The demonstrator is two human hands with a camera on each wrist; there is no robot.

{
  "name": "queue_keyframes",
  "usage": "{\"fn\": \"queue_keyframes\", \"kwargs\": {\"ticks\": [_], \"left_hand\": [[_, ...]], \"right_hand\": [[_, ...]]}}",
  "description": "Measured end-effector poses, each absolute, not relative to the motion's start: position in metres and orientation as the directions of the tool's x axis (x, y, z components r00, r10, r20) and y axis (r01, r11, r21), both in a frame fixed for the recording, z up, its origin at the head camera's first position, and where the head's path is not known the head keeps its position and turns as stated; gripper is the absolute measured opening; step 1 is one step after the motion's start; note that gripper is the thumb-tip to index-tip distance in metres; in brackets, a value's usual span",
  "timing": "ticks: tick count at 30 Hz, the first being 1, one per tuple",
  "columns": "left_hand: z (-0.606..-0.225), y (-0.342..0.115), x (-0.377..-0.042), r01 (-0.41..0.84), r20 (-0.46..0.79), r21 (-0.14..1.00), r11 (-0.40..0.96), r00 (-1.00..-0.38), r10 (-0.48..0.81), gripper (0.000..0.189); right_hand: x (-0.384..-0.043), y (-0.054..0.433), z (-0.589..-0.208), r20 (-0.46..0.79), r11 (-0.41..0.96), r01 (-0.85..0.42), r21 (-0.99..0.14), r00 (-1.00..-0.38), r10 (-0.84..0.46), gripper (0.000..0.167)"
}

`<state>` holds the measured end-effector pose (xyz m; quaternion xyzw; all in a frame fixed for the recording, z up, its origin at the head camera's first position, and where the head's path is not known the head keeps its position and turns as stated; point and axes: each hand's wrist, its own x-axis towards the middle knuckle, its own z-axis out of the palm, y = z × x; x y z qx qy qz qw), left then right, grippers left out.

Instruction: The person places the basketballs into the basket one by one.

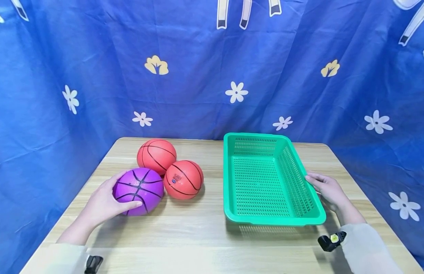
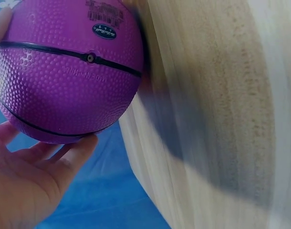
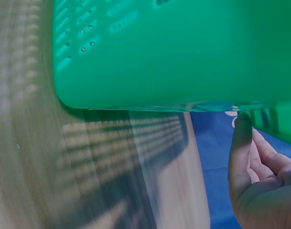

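Observation:
My left hand (image 1: pixel 101 202) grips a small purple basketball (image 1: pixel 143 190) at the table's left, its thumb on the near side and its fingers around the far side. The left wrist view shows the ball's black seams, valve and dark oval logo, with fingertips (image 2: pixel 83 145) against its underside. My right hand (image 1: pixel 329 192) holds the right rim of a green plastic basket (image 1: pixel 229 182), fingers over the edge. From the right wrist, the basket's outer wall (image 3: pixel 183 62) fills much of the view, and part of the hand is hidden behind the rim. The basket has nothing in it.
Two orange-red basketballs sit just beyond and beside the purple one: one at the back (image 1: pixel 157 154), the other to its right (image 1: pixel 184 180). All stand on a light wooden table (image 1: pixel 184 239). A blue patterned curtain (image 1: pixel 198 76) surrounds its back and sides.

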<state>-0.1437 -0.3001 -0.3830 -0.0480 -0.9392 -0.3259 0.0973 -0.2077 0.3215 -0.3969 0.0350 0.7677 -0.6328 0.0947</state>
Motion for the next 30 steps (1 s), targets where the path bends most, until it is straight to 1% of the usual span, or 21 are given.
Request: {"fn": "queue_keyframes", "kwargs": {"ticks": [11,19,30], "left_hand": [[-0.378,-0.304,-0.141,0.115,0.227,0.6,0.792,-0.973,-0.03,0.101],[-0.354,-0.307,-0.14,0.111,0.272,0.593,0.797,-0.96,-0.069,0.095],[-0.324,-0.305,-0.152,0.108,0.297,0.613,0.783,-0.949,-0.102,0.098]], "right_hand": [[-0.208,0.322,-0.394,-0.196,0.148,0.182,-0.972,-0.977,-0.085,0.071],[-0.209,0.321,-0.395,-0.2,0.162,0.188,-0.969,-0.978,-0.059,0.068],[-0.211,0.319,-0.394,-0.203,0.175,0.19,-0.966,-0.977,-0.061,0.068]]}}
